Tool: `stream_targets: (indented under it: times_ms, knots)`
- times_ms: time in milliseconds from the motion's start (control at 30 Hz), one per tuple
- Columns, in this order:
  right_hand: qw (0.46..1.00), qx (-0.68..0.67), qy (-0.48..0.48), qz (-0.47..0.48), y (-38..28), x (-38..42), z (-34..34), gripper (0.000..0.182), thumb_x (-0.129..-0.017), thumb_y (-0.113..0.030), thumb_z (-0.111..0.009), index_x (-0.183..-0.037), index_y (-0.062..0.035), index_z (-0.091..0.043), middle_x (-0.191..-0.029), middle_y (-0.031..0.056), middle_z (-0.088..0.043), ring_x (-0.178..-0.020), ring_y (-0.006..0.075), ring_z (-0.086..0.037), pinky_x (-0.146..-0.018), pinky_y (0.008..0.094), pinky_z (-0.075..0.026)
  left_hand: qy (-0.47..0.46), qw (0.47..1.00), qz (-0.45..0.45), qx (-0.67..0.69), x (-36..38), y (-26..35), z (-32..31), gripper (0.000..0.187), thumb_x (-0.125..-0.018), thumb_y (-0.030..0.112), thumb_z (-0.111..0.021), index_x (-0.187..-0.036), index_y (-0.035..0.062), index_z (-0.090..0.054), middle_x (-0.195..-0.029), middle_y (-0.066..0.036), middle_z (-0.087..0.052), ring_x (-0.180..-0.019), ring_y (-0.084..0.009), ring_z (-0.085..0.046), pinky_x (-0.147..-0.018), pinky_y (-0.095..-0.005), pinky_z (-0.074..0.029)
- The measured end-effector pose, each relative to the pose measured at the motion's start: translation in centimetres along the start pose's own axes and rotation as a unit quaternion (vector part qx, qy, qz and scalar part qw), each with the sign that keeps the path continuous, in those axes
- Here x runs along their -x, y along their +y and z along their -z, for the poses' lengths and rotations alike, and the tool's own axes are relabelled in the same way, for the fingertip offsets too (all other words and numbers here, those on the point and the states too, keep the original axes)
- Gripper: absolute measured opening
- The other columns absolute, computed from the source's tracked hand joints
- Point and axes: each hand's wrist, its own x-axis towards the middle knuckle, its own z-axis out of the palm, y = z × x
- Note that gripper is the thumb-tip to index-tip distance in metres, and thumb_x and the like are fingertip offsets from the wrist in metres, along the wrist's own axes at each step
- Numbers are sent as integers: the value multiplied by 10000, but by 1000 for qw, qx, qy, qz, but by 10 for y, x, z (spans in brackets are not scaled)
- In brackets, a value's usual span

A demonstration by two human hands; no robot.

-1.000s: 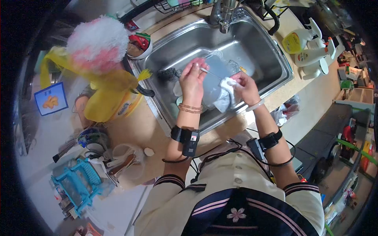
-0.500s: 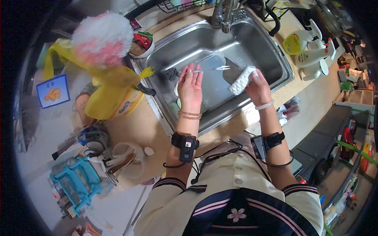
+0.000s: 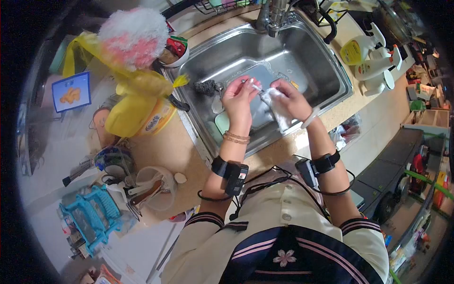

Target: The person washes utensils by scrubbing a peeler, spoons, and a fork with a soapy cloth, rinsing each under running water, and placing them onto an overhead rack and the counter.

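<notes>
Obs.: L hand [image 3: 240, 100] has fingers pinched on one end of a thin utensil [image 3: 257, 88]; R hand [image 3: 295, 103] has fingers clamped on a white cloth [image 3: 282, 118], bunched at the other end. Utensil is above the sink [image 3: 302, 40], btwn both hands. We read the L grip as steadying it & leaving the shaft free for the cloth. View is blurred there, so it's prob. a fork. Working over the sink, we judge, keeps drips off the counter [image 3: 279, 146]. Dark scrubber [image 3: 204, 87] & green dish [image 3: 222, 121] lie in the sink's L side, away from the R hand. Bottles [image 3: 351, 52] stand upright by the R rim, we think for easy reach.

Counts: hands ×2; utensil ×1; cloth ×1; sink ×1; faucet [image 3: 274, 26] ×1; scrubber ×1; green dish ×1 (partly hidden); bottles ×3.
</notes>
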Motion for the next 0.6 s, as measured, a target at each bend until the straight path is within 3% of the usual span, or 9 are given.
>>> stream_targets:
  times_ms: [33, 133, 167, 267, 400, 433, 533, 600]
  knots:
    - [998, 38, 35, -31, 1, 2, -8, 174, -764, -4, -481, -933, -31, -450, -787, 8, -483, -767, 83, -469, -702, 206, -390, -2, 1000, 2, 6, 2, -2, -2, 160, -792, 42, -530, -923, -47, -510, -885, -130, -576, -820, -197, -565, -716, -288, -486]
    - [998, -45, 49, -1, 12, 3, -23, 190, -742, 24, -493, -917, -34, -446, -804, 14, -495, -762, 82, -474, -681, 207, -393, -70, 996, 60, -10, 8, -15, -2, 188, -812, 90, -518, -933, -55, -508, -917, -138, -574, -833, -189, -557, -761, -274, -449]
    - [997, -58, 51, -16, 12, 6, -25, 160, -771, -2, -510, -913, -37, -446, -847, 23, -504, -787, 75, -477, -683, 202, -388, -73, 995, 31, -66, 12, -18, -1, 247, -853, 159, -459, -959, -61, -494, -943, -156, -567, -867, -196, -547, -802, -274, -413]
    - [995, -40, 83, -34, 16, 9, -24, 152, -772, 0, -508, -909, -34, -452, -831, 24, -507, -782, 81, -480, -684, 203, -389, -101, 992, 79, 2, 11, -16, 10, 310, -880, 212, -396, -982, -72, -468, -971, -178, -557, -886, -202, -538, -825, -293, -405]
    - [972, -58, 219, -64, 45, 11, -1, 142, -781, -54, -532, -914, -33, -487, -768, 16, -534, -686, 69, -491, -589, 205, -405, 1, 997, 65, 31, 14, 1, 10, 258, -894, 261, -346, -892, 26, -453, -679, -56, -496, -647, -156, -517, -661, -320, -487]
    - [961, -152, 226, -56, 42, 13, 5, 126, -790, -62, -528, -909, -38, -494, -776, 13, -540, -685, 65, -497, -583, 202, -408, -56, 997, 41, 46, 9, -2, 21, 233, -896, 280, -339, -861, 75, -444, -601, 12, -365, -506, -91, -374, -503, -262, -450]
    - [916, -335, 219, 5, 10, 12, 15, 127, -802, -69, -520, -922, -32, -503, -829, 12, -545, -732, 69, -509, -632, 196, -411, -103, 989, 102, 15, 9, -3, 24, 202, -893, 266, -355, -883, 87, -449, -607, 38, -347, -483, -55, -263, -451, -191, -352]
    - [915, -361, 182, -1, -27, 10, 9, 157, -793, -58, -523, -945, -23, -506, -859, 18, -546, -771, 78, -508, -660, 204, -410, -142, 983, 109, -28, 13, -5, 18, 167, -888, 220, -367, -905, 78, -453, -623, 45, -368, -492, -45, -285, -444, -174, -305]
